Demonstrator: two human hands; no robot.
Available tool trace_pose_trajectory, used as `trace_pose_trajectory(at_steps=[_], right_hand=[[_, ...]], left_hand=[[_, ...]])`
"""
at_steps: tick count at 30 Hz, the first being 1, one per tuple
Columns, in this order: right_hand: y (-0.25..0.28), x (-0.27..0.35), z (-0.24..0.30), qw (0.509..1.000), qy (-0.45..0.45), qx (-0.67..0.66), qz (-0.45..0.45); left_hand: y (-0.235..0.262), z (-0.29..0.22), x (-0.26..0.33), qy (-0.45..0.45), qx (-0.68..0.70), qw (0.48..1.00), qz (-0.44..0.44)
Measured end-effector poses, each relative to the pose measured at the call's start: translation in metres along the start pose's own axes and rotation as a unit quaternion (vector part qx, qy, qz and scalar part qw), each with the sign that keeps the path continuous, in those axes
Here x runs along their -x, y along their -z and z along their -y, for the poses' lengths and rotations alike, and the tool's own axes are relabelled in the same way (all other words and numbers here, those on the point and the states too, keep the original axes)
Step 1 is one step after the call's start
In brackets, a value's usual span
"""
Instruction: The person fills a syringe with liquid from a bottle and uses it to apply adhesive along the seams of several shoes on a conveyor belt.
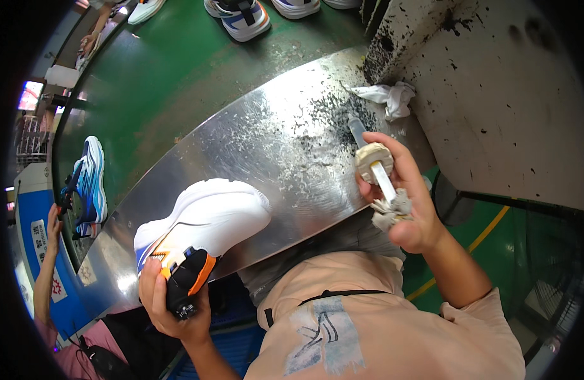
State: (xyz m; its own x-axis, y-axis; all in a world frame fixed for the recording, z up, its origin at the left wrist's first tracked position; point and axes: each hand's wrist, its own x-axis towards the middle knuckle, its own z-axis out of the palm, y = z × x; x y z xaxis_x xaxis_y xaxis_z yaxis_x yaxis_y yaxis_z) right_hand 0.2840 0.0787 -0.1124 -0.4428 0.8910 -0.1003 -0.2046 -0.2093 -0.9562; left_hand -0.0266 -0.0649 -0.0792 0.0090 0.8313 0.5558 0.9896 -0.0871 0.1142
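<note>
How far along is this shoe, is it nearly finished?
It looks fully assembled: the white-soled shoe is whole, held sole-up at the heel by the left hand. In hand: the right hand holds a brush away from it. Whether brushing remains cannot be told.

A scratched, shiny steel work plate [266, 133] is edging a green conveyor belt [171, 76], bearing a crumpled white rag [393, 98].

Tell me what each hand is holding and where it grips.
Left hand holds the white sneaker by its black heel end; right hand grips a crusted brush by its handle.
</note>
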Motion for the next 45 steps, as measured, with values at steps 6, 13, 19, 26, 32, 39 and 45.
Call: trace_pose_trajectory(at_steps=[6,13,19,26,32,39,45], right_hand=[[-0.001,0.006,-0.012,0.998,0.008,0.035,0.05],[-0.005,0.009,-0.011,0.995,0.011,0.096,0.024],[0.004,-0.001,-0.02,0.961,0.08,0.258,0.056],[0.015,-0.032,-0.025,0.876,0.218,0.427,0.043],[0.006,-0.036,-0.03,0.878,0.166,0.449,0.035],[0.018,-0.031,-0.044,0.882,0.198,0.428,0.011],[0.018,-0.03,-0.046,0.883,0.21,0.42,0.019]], left_hand=[[-0.003,-0.007,0.017,-0.001,-0.005,1.0,-0.025],[0.0,-0.005,0.011,-0.007,-0.041,0.999,-0.014],[0.0,0.008,-0.005,-0.026,-0.008,1.0,-0.01],[-0.051,0.072,-0.113,0.165,0.261,0.945,-0.111],[-0.157,0.073,-0.248,0.199,0.288,0.937,-0.014],[-0.2,0.083,-0.252,0.166,0.323,0.922,0.133],[-0.123,0.208,-0.125,0.219,0.083,0.955,-0.181]])
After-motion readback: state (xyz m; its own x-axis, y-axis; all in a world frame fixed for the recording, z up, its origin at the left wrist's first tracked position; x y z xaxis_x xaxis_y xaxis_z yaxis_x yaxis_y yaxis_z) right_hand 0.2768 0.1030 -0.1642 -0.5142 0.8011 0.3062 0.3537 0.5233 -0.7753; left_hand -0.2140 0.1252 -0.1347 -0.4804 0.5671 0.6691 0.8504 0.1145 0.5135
